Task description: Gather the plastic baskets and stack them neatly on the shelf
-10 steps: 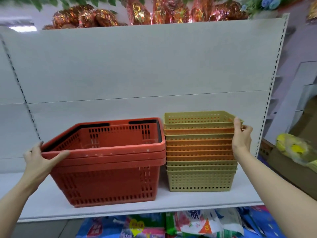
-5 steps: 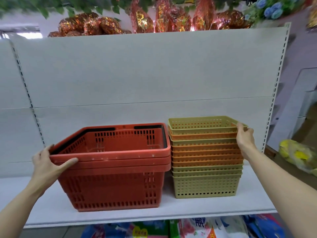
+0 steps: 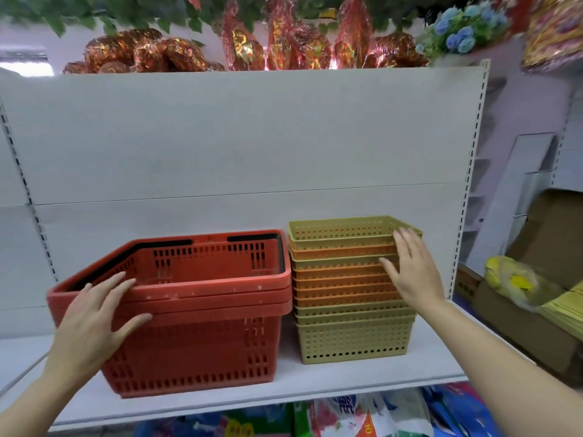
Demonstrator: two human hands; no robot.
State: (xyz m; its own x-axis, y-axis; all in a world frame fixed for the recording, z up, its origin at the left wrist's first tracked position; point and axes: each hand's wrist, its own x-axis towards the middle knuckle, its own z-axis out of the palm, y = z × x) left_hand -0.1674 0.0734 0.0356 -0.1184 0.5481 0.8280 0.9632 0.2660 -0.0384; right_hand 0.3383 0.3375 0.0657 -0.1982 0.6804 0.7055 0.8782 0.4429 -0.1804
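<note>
A nested stack of three red shopping baskets (image 3: 202,326) with black handles stands on the white shelf (image 3: 315,383). Right beside it stands a taller stack of several small perforated baskets (image 3: 350,310), olive and orange. My left hand (image 3: 94,320) hovers in front of the red stack's left front corner, fingers spread, holding nothing. In front of the small stack's right side, my right hand (image 3: 410,269) is spread flat and holds nothing. Whether either hand touches the baskets cannot be told.
A white back panel (image 3: 239,134) rises behind the shelf. Foil-wrapped goods (image 3: 284,48) and artificial flowers sit on top. Packaged goods (image 3: 347,417) fill the level below. Cardboard boxes (image 3: 536,279) with a yellow bag (image 3: 514,282) stand at the right.
Both hands have let go of the stacks' outer sides and now sit open in front of them. The baskets have stayed in place; the view has tilted upward.
</note>
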